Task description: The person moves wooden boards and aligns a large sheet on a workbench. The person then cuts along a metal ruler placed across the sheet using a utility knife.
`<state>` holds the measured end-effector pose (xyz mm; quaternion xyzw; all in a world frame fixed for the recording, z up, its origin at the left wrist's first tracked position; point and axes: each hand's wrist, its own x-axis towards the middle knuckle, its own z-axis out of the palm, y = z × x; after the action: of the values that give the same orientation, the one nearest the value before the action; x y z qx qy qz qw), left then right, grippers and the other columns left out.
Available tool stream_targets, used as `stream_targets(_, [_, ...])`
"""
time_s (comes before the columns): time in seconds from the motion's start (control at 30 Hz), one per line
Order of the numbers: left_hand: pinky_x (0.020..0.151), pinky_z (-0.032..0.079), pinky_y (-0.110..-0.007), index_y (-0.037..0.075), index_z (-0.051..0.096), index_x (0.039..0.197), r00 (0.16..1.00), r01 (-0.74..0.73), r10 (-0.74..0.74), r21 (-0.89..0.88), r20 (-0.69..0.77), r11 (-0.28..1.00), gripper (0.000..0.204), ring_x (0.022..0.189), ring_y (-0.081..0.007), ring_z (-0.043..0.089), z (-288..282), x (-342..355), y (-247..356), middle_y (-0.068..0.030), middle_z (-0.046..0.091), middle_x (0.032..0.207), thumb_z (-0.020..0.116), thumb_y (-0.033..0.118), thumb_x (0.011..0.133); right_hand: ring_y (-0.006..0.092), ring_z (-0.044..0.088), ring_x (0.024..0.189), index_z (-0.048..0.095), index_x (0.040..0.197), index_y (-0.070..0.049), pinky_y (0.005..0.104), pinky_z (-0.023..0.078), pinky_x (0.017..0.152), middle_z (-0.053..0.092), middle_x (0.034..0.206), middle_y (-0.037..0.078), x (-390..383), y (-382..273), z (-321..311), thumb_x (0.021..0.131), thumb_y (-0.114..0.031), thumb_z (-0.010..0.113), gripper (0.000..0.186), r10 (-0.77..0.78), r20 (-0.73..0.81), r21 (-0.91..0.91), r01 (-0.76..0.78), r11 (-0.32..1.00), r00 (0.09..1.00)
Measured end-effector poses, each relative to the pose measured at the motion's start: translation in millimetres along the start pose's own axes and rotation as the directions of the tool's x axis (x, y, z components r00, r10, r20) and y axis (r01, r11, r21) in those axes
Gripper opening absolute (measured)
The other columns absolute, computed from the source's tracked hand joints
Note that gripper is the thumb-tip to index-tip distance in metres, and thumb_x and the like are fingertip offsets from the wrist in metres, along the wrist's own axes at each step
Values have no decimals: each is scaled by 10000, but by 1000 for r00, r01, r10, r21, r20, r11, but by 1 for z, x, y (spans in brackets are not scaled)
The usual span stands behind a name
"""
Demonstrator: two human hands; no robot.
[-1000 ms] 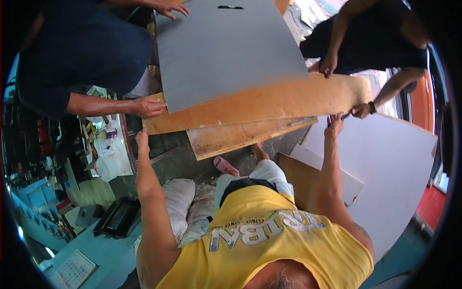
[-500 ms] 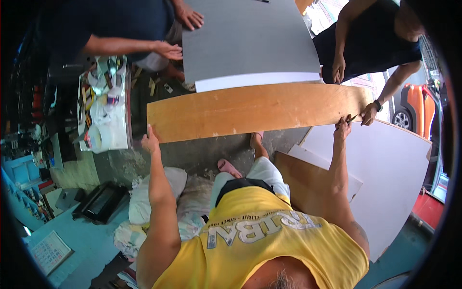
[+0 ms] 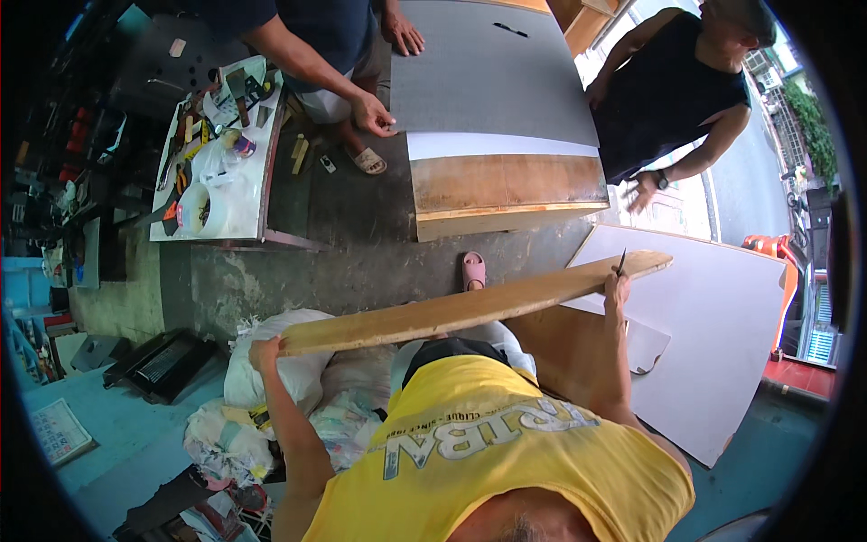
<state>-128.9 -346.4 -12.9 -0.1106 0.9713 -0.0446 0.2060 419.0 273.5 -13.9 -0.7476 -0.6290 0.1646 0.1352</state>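
Note:
A long plywood board spans the space before my body, tilted so its narrow edge shows. My left hand is closed on its left end. Near the other end, my right hand grips the board, and a thin dark pen-like stick juts up from its fingers. Beyond the board stands a wooden box-like piece with a grey sheet over its top. A dark pen lies on that sheet.
At far left, a person's hand touches the grey sheet's edge. Another person stands at right, one hand lowered. A tool-covered table is left, white bags lie near my left arm, and a large white panel is at right.
The board has come toward me, away from the grey-topped piece, and tipped from broad face to edge. The right-hand person's hand has left its end. The left-hand person's arm has shifted right.

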Motion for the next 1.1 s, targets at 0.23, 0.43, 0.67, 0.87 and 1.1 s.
stream_targets(0.23, [684, 535, -427, -60, 646, 927, 999, 23, -25, -49, -43, 999, 680, 727, -344, 672, 25, 16, -19, -227, 682, 853, 702, 589, 729, 229, 633, 782, 641, 1091, 43, 329, 496, 719, 663, 858, 139, -24, 6, -11, 791, -185, 588, 381, 38, 74, 312, -60, 948, 996])
stream_targets(0.43, [774, 513, -465, -69, 671, 808, 995, 41, -46, 59, 86, 997, 673, 855, -389, 665, 29, 0, 4, -263, 672, 841, 657, 602, 763, 222, 633, 877, 632, 1102, 36, 332, 486, 794, 673, 954, 155, -23, 23, -8, 866, -134, 596, 293, 115, 168, 174, -144, 974, 979])
stream_targets(0.67, [609, 529, -444, -88, 677, 778, 993, -116, 96, 355, 74, 928, 670, 578, -372, 641, 46, -25, 1, -265, 647, 716, 574, 571, 843, 187, 588, 960, 610, 1142, 51, 312, 449, 870, 645, 1021, 110, -4, 8, 34, 929, -140, 554, 292, 241, 202, 177, -277, 944, 949])
stream_targets(0.87, [438, 483, -390, -91, 628, 732, 987, 27, -56, 190, 152, 981, 643, 481, -266, 579, 20, -20, 29, -172, 573, 595, 617, 542, 845, 184, 572, 936, 595, 1187, 74, 322, 435, 879, 645, 1011, 128, 21, 18, 50, 918, -245, 565, 418, 297, 328, 71, -337, 939, 897])
stream_targets(1.1, [537, 508, -425, -76, 662, 728, 994, 93, -96, 58, 54, 994, 593, 527, -322, 625, 3, -35, 72, -232, 621, 634, 617, 506, 835, 216, 579, 1002, 579, 1213, 66, 335, 424, 913, 637, 1106, 153, 32, -1, 11, 918, -251, 552, 434, 265, 315, 112, -313, 943, 911])
